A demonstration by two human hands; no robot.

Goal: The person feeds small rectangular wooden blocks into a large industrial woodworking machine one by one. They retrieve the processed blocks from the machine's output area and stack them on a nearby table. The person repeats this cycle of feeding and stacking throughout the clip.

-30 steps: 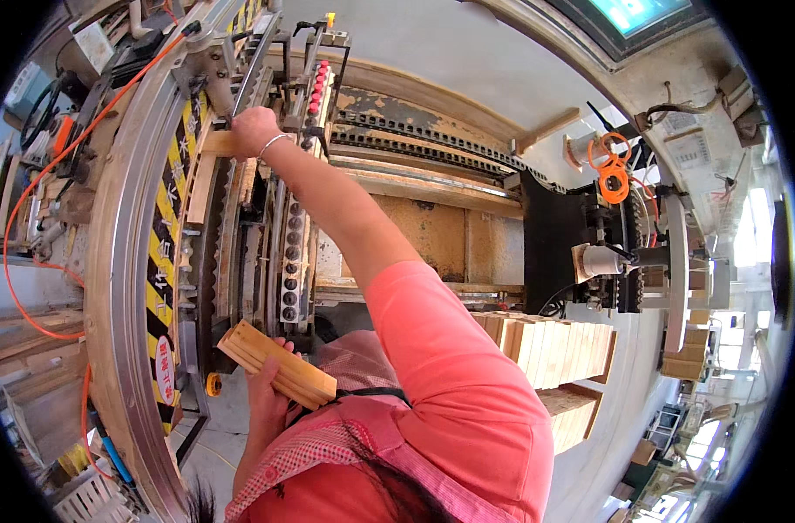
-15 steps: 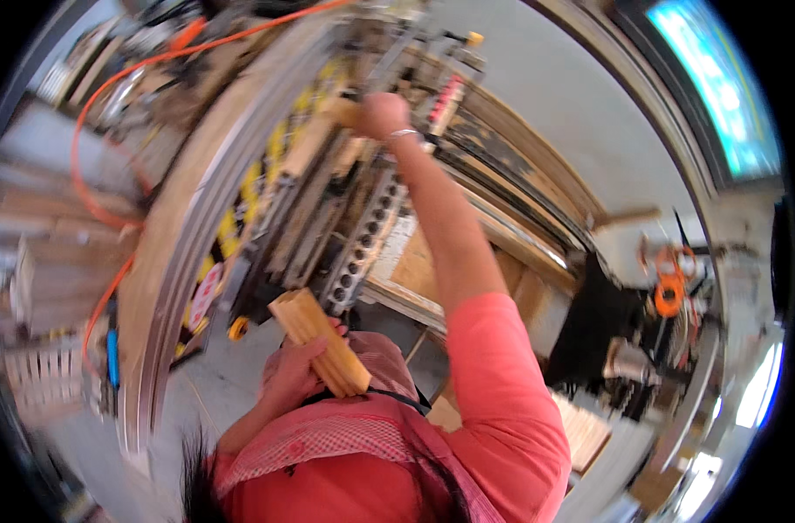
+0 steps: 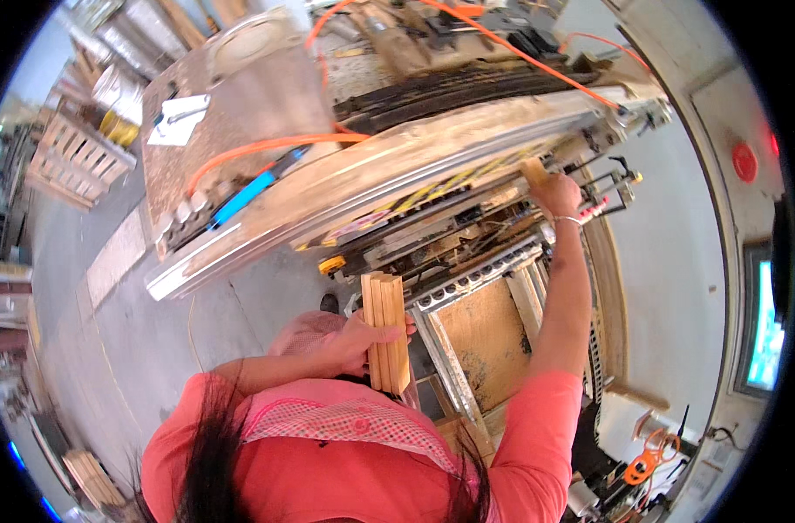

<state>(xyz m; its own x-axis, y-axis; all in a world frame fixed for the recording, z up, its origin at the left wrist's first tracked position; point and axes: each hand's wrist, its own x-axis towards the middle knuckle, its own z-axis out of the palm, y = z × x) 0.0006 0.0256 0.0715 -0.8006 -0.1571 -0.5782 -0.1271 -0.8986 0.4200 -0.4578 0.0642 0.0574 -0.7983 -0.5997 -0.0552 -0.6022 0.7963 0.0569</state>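
Close to my body, my left hand (image 3: pixel 359 340) is wrapped round a small stack of wooden pieces (image 3: pixel 383 305) with grooved edges, held upright. My right arm reaches far out over the machine. At its end my right hand (image 3: pixel 558 195) grips a short wooden block (image 3: pixel 532 171), beside the machine's rail with yellow-and-black striped tape (image 3: pixel 450 187). The fingertips of that hand are partly hidden by the hand itself. Below my forearm runs a metal bar with a row of round black holes (image 3: pixel 476 279).
A long wooden beam (image 3: pixel 397 144) with metal edging crosses beyond the machine. An orange hose (image 3: pixel 249 150) and a blue-handled tool (image 3: pixel 245 199) lie on the bench at the left. A dusty wooden panel (image 3: pixel 485 340) sits low in the machine frame. A lit screen (image 3: pixel 764 318) hangs at the right.
My view has turned, so the machine now lies more to the right. My right hand stays outstretched with the block; my left hand keeps the stack, now more upright.
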